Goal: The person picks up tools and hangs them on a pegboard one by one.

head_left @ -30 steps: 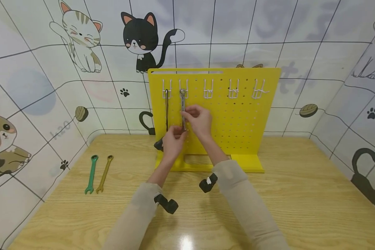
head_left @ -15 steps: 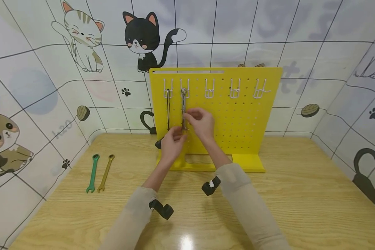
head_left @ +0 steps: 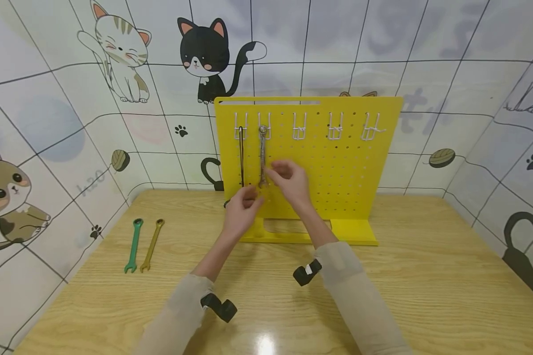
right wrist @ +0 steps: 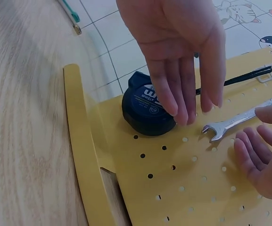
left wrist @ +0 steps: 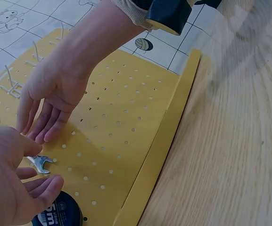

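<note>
Table: a green wrench and a gold wrench lie between 8 and 9 o'clock from the left hand. Left hand: fingers loosely bent, blocking most of the tape measure from the head view. Right hand: fingers relaxed, just beside the silver wrench; contact cannot be told. The silver wrench hangs from a white hook on the yellow pegboard, at 1 o'clock from the left hand; a black strap hangs at 9 o'clock of it. Beyond: a cat-printed wall.
</note>
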A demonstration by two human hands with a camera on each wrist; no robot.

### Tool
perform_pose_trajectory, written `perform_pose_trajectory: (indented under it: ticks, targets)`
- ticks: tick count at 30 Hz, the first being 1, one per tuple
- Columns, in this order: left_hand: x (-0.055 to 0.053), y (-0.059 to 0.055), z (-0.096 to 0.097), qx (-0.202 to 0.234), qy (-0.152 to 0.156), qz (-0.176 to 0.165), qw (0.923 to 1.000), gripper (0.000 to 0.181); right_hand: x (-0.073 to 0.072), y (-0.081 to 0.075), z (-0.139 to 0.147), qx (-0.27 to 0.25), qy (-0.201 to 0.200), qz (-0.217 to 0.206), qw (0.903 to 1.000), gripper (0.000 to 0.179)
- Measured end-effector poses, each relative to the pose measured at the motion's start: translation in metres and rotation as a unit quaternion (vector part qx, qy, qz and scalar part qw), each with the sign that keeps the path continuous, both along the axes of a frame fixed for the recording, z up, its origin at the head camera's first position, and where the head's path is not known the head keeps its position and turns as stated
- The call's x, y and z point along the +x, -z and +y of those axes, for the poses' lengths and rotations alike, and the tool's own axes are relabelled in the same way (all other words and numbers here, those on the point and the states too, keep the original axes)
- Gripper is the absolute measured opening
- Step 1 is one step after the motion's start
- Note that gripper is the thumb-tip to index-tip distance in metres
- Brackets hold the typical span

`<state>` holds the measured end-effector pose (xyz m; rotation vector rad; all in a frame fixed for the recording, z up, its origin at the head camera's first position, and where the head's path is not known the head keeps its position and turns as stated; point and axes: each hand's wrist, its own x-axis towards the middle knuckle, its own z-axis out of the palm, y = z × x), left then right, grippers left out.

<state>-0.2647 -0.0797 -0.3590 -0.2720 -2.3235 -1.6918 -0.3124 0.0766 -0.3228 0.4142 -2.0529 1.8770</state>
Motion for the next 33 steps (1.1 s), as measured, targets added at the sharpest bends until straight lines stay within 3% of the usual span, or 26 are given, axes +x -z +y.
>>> perform_pose_trajectory:
  ticks: [11,18,33]
  targets:
    - [0.010,0.005,-0.015,-0.020,0.024,-0.002,0.9995,0.039,0.014,0.006,0.004,0.004,-0.045,-0.022,0.9987,0.036]
    - [0.016,0.007,-0.026,-0.047,0.025,0.006,0.9986,0.033,0.022,0.005,-0.001,-0.003,-0.064,-0.014,0.9978,0.034]
    - [0.024,0.012,-0.060,-0.071,0.015,0.003,0.9974,0.029,0.031,0.009,-0.020,0.035,-0.092,-0.019,0.9949,0.034]
